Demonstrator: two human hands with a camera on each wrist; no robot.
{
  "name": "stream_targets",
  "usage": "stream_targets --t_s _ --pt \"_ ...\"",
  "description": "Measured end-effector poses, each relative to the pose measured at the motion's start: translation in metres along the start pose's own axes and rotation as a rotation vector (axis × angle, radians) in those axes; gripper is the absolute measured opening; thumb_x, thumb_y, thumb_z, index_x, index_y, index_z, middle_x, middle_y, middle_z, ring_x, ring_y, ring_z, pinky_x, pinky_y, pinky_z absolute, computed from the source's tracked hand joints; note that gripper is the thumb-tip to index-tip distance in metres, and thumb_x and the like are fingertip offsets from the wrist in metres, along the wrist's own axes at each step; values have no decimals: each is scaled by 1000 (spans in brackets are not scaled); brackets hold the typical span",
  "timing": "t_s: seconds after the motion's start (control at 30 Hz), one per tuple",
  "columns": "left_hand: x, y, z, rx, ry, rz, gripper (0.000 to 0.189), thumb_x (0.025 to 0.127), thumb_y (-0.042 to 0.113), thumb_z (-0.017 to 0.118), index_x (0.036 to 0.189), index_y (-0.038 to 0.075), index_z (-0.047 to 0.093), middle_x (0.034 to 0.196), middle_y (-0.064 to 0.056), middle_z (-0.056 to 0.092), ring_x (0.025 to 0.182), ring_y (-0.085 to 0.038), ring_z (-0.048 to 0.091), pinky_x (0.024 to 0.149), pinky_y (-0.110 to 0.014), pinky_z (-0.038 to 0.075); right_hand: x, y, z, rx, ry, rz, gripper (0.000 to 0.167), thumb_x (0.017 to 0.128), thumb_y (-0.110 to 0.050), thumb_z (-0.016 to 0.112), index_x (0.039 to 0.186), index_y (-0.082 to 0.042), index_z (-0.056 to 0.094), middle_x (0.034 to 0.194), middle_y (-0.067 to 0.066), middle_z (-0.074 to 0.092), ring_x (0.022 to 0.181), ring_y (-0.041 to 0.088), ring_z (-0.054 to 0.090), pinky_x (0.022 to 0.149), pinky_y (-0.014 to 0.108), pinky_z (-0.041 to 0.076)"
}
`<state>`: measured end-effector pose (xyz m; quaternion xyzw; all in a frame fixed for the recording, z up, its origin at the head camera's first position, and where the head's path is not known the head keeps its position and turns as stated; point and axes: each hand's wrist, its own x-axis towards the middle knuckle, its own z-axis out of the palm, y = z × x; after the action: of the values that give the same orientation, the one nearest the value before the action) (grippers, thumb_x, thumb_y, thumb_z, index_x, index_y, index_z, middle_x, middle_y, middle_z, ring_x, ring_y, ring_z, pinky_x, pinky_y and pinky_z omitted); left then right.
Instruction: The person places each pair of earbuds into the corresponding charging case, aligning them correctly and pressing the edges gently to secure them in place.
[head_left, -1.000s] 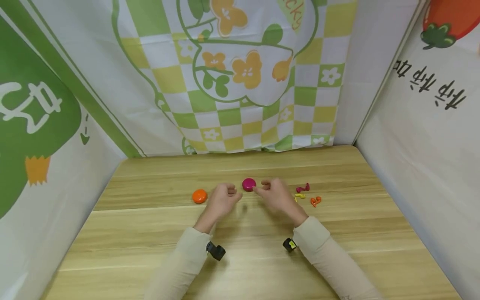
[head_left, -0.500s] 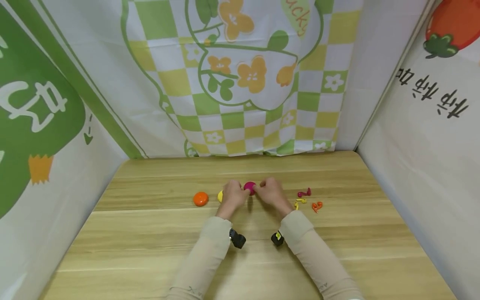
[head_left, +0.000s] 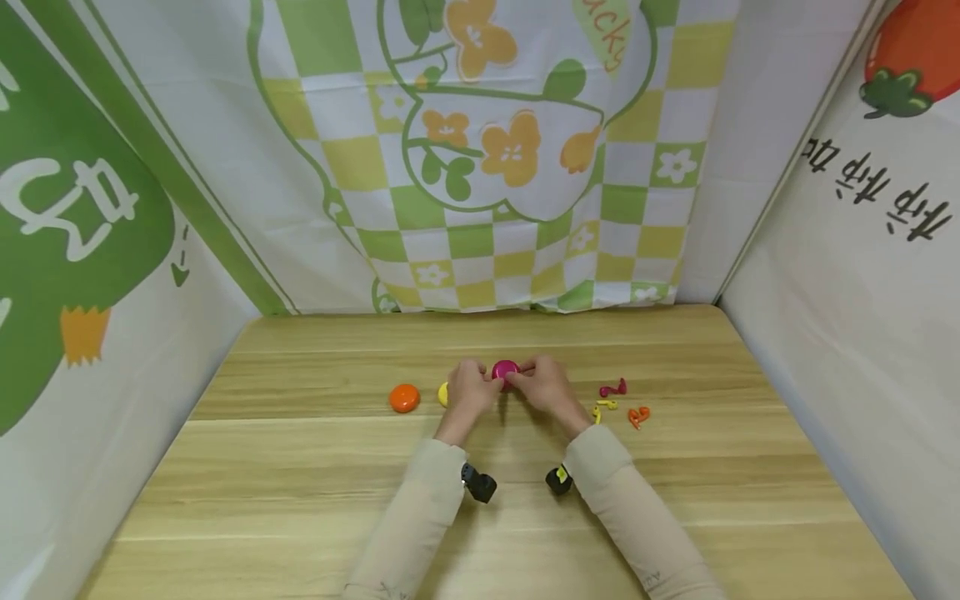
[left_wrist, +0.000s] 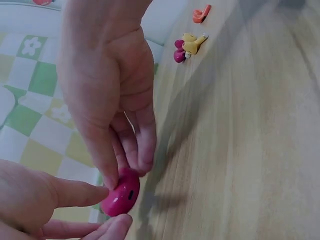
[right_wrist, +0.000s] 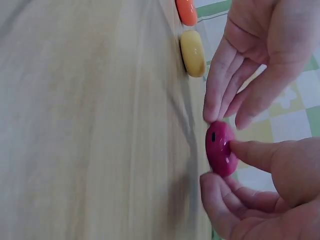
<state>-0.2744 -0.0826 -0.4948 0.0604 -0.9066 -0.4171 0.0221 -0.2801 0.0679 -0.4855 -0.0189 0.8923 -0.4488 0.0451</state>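
Both hands hold a magenta earbud case (head_left: pixel 506 372), round and glossy, with a small dark slot on its side. My left hand (head_left: pixel 470 392) pinches the left side between thumb and fingers. On the right side, my right hand (head_left: pixel 547 388) grips it, thumb pressed to the glossy shell in the right wrist view. The case (right_wrist: pixel 220 148) looks closed and is held close over the wooden table (head_left: pixel 315 467). Left of it lie an orange case (head_left: pixel 404 398) and a yellow case (right_wrist: pixel 192 54), partly hidden by my left hand in the head view.
To the right of my right hand lie magenta earbuds (head_left: pixel 613 388), yellow earbuds (head_left: pixel 606 405) and orange earbuds (head_left: pixel 638 416). Printed cloth (head_left: pixel 517 250) hangs along the table's back edge, with white side walls (head_left: pixel 847 333) left and right.
Both hands have come inward from either side and now grip the magenta case. The left hand has moved right, uncovering part of the yellow case.
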Motion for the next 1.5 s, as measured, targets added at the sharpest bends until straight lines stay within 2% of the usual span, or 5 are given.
stream_targets --t_s 0.07,0.27,0.53,0.87,1.5 --pt "-15 11 -13 -70 5 11 18 92 19 81 88 3 76 82 -8 77 78 -21 69 68 -33 57 -2 0 -3 42 4 -27 26 98 -20 77 111 3 77 106 18 80 93 21 74 75 26 59" --pt "-34 15 -32 -261 -43 3 39 95 21 81 125 -4 74 111 -17 80 103 -28 78 89 -39 64 -14 -6 -15 123 9 -116 27 97 -18 79 113 3 75 105 18 77 95 24 74 77 29 62" --pt "-53 11 -48 -454 -132 106 35 96 13 79 127 -4 73 115 -22 77 106 -33 77 90 -37 65 -37 -17 -30 186 10 -242 22 92 -11 83 108 2 76 100 17 77 89 21 74 79 28 63" --pt "-74 4 -49 -589 -142 129 29 95 7 79 124 0 76 119 -20 77 103 -25 76 87 -26 64 -62 -16 -35 254 -71 -297 22 91 -10 84 110 -1 76 102 13 77 92 18 74 80 23 64" --pt "-81 4 -46 -575 -201 178 29 88 4 85 116 -1 79 110 -22 79 94 -24 78 83 -24 64 -73 -18 -66 102 -199 -373 18 99 -19 77 114 -9 75 103 4 77 95 15 73 86 29 63"
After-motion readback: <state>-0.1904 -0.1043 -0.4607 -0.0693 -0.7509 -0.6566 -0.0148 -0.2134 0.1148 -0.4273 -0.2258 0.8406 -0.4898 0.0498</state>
